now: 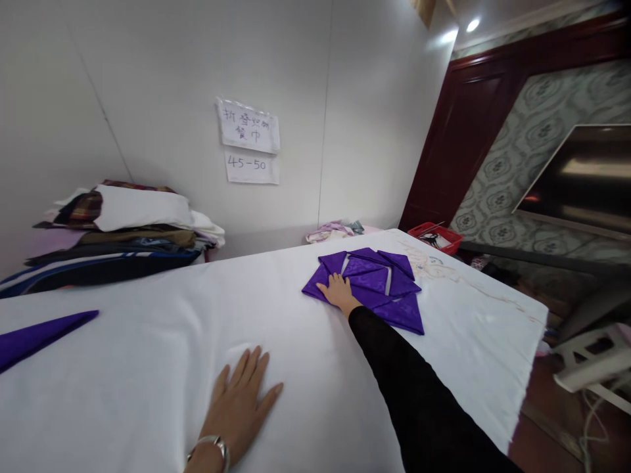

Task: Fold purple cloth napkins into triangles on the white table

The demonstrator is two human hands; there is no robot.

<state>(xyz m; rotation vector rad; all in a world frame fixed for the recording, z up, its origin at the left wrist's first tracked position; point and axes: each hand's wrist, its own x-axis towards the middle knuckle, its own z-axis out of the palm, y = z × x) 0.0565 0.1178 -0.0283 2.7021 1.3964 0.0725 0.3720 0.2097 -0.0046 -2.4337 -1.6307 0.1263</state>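
Several folded purple napkins point(407, 309) lie grouped together on the white tablecloth point(276, 289), their pointed corners facing different ways. My right hand point(339, 291) reaches out to them and rests on the near left part of the group, fingers extended and thumb apart. Flat on the cloth in front of me is my left hand point(239, 401), fingers spread, with a bracelet at its wrist and nothing held. A separate piece of purple cloth point(44, 335), folded to a point, enters at the left edge.
A pile of folded clothes point(142, 210) stands behind the table at the left. Handwritten paper signs point(250, 131) hang on the pale wall. Beyond the far right edge are a red basket point(448, 244) and a white plastic chair point(596, 361). The cloth bears embroidery point(434, 268).
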